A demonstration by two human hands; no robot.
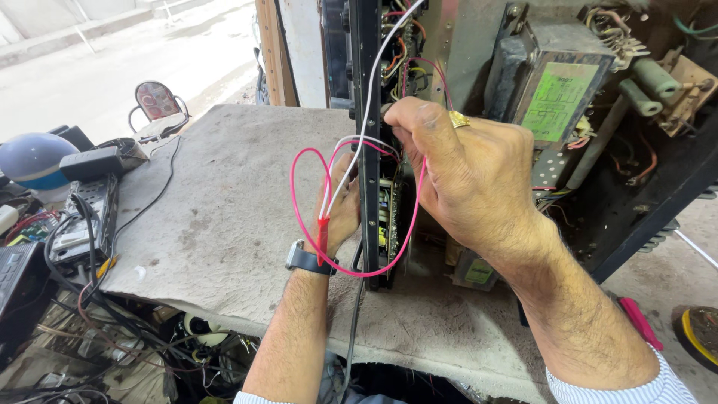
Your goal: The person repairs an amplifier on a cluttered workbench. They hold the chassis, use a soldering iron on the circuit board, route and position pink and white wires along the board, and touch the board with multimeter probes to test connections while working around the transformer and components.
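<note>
Your left hand is bare, and a watch with a dark band and a silver case sits on that wrist. Your right hand carries a gold ring on one finger. Both forearms are bare and hairy. Light sleeves with thin blue stripes end well above the wrists, at the frame's lower edge.

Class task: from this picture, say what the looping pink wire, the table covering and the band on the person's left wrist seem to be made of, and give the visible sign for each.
Pink wire: glossy plastic insulation, bending in smooth loops; the core is hidden.
Table covering: looks like matte grey felt or worn fabric, with a fuzzy, stained surface and ragged edge.
Wrist band: dark, smooth, probably rubber or plastic; metal cannot be ruled out.
</note>
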